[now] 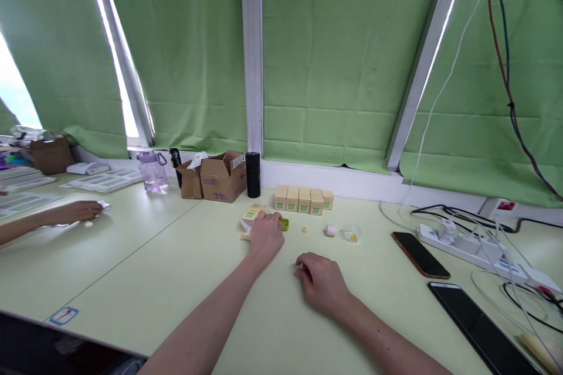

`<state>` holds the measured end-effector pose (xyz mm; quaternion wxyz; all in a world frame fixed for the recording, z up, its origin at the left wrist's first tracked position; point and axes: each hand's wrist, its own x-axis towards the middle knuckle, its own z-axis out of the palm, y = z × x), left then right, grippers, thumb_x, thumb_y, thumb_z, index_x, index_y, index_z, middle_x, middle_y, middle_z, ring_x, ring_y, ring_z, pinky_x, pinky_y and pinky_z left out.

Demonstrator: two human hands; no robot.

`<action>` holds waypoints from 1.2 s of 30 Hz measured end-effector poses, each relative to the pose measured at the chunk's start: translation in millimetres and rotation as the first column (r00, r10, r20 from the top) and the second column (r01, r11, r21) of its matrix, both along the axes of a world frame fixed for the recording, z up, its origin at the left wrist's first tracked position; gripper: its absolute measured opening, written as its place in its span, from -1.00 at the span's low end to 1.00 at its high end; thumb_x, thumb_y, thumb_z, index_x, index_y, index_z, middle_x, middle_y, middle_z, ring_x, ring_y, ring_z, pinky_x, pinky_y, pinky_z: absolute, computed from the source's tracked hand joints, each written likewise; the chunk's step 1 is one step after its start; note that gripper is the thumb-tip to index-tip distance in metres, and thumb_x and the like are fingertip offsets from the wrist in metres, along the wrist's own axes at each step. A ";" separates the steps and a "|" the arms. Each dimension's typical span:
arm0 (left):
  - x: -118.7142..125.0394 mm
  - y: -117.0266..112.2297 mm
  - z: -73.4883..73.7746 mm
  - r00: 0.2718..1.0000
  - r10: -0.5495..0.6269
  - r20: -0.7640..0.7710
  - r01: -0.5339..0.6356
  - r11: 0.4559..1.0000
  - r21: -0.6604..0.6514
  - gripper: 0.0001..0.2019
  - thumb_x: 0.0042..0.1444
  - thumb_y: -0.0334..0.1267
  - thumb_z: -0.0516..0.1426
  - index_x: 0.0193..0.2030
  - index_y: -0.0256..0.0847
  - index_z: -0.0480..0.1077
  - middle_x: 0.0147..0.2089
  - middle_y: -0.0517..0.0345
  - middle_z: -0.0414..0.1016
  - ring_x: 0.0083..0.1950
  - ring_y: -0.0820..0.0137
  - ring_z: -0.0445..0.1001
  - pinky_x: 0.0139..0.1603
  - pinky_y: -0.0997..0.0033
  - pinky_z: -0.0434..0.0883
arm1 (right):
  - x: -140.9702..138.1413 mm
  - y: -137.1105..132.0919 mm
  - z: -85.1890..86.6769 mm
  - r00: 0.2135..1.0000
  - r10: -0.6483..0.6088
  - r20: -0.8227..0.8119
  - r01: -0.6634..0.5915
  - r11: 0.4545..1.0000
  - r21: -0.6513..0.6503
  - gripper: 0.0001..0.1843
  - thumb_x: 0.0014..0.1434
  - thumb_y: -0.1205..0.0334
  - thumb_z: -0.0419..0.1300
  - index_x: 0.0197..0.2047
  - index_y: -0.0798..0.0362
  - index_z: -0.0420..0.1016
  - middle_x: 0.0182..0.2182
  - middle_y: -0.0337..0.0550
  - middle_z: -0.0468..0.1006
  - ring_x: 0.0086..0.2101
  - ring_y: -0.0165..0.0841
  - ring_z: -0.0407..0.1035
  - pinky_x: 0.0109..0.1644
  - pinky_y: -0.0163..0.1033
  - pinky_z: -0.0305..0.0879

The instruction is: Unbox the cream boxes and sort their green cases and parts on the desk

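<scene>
So the left hand (266, 237) is resting on a small cream box (250, 218) with a green square on it. The box is lying flat on the tabletop (185, 269), just in front of the middle window post. The fingers are curling down over its right end, but I honestly can't tell if they're actually gripping it or just sitting on top. A little green piece (284, 224) is poking out right at the fingertips. The right hand (321, 281) is sitting nearer the camera in a loose fist, knuckles up, and I can't tell whether anything is inside it.

Around that:
- A row of five matching cream boxes (303, 199) is standing just behind, against the sill.
- To the right a tiny yellowish bit (304, 229), a pink blob (331, 230) and a clear little cup (352, 234) with something yellow in it are lining up.
- A black cylinder (253, 174), two cardboard boxes (223, 177) and a purple water bottle (152, 171) are standing back left.
- Two phones are lying face down or dark on the right, a red-edged phone (420, 254) and a black phone (479, 325), beside a white power strip (466, 243) with cables trailing.
- Another person's hand (74, 211) is touching something white far left.

The big carton is carrying purple print, too small to read. A blue and red sticker (64, 315) is sitting at the near edge, also unreadable.
</scene>
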<state>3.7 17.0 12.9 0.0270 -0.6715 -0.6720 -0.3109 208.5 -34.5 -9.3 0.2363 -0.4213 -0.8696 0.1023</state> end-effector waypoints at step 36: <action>31.5 -12.3 -3.7 0.954 -0.209 -0.216 0.112 0.914 -0.391 -0.77 0.27 -0.24 0.06 0.00 -0.09 0.45 -0.09 -0.08 0.63 -0.04 0.02 0.60 -0.11 0.16 0.42 | 46.1 234.4 31.7 0.833 -0.456 0.313 0.432 0.890 0.149 -0.45 0.25 0.38 0.19 0.29 -0.07 0.31 0.37 0.07 0.17 0.38 0.01 -0.10 0.24 0.00 0.13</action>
